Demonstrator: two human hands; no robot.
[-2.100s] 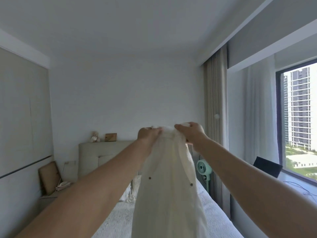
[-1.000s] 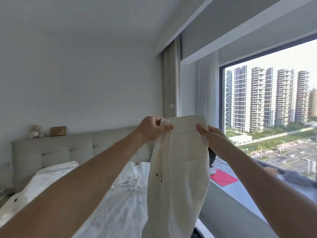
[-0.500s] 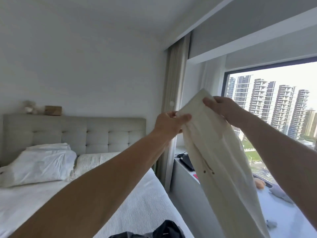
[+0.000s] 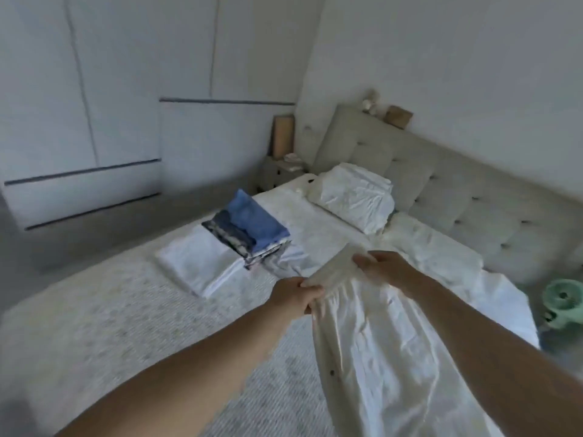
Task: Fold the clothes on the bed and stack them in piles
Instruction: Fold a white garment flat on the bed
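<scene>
The person holds a cream-white garment [image 4: 375, 351] by its gathered top band, the cloth hanging from the hands toward the camera over the bed [image 4: 132, 310]. The left hand [image 4: 295, 294] has its fingers curled round one end of the band; the right hand [image 4: 386, 266] pinches the other end, thumb on top, just beyond and to the right of the left. The fabric looks thin, light and limp: it creases and sags freely between and below the hands, so it will probably not keep any shape unless laid flat and smoothed. It seems neither slippery nor fragile, though small dark studs or buttons on it could catch in a fold. The firmer band is judged the best place to hold, one hand at each end, since it spreads the cloth evenly. Past the left hand, further up the bed, sit a flat white folded piece [image 4: 195, 263] and a stack of blue folded clothes [image 4: 252, 228] partly on it; a pillow [image 4: 353, 197] lies beyond the right hand
</scene>
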